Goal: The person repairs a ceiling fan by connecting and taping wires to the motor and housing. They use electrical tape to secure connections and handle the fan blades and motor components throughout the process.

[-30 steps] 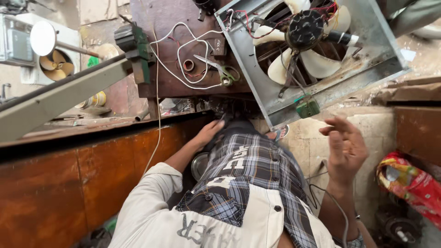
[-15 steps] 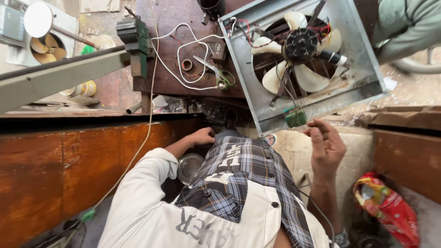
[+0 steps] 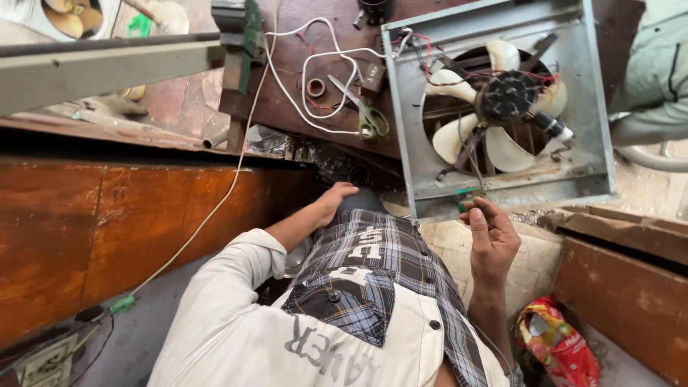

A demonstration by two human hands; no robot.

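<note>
Grey-framed fan point(image 3: 502, 107) with cream blades, green-handled scissors point(image 3: 362, 111), white wire point(image 3: 315, 72), plaid shirt point(image 3: 387, 279).

Green-handled scissors point(image 3: 364, 113) lie on the brown bench top centre, amid loops of white wire point(image 3: 309, 68). A second fan point(image 3: 68, 16) shows upper left. A red bag point(image 3: 557, 342) sits lower right.
</note>
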